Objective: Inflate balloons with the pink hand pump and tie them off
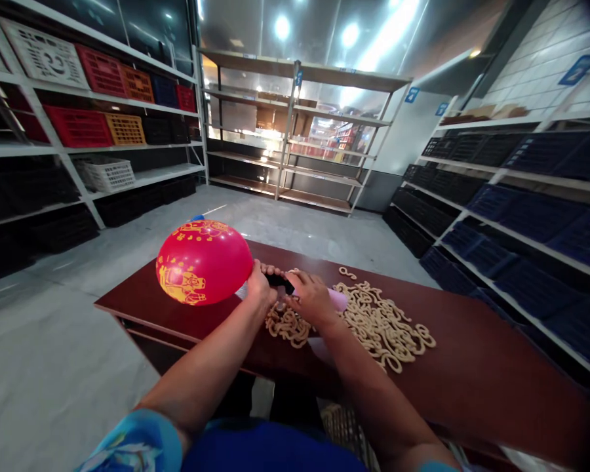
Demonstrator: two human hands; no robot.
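A large inflated red balloon (209, 262) with yellow printed figures sits at the left of the dark red-brown table (472, 354). My left hand (259, 285) is closed at the balloon's right end, where its neck is hidden. My right hand (312, 298) wraps round a pink tube (338, 300) with a black part (279, 282) between my hands; it looks like a balloon pump. Below my hands lies a small heap of brown curled pieces (289, 326). Right of my right hand spreads a larger pile of beige curled pieces (381, 324), some ring-shaped, others S-shaped.
Shelves with red, yellow, white and dark crates (78, 128) line the left side. A tall metal rack (295, 131) stands at the back. Dark blue and black crates (526, 210) fill shelves on the right. Grey floor (44, 328) surrounds the table.
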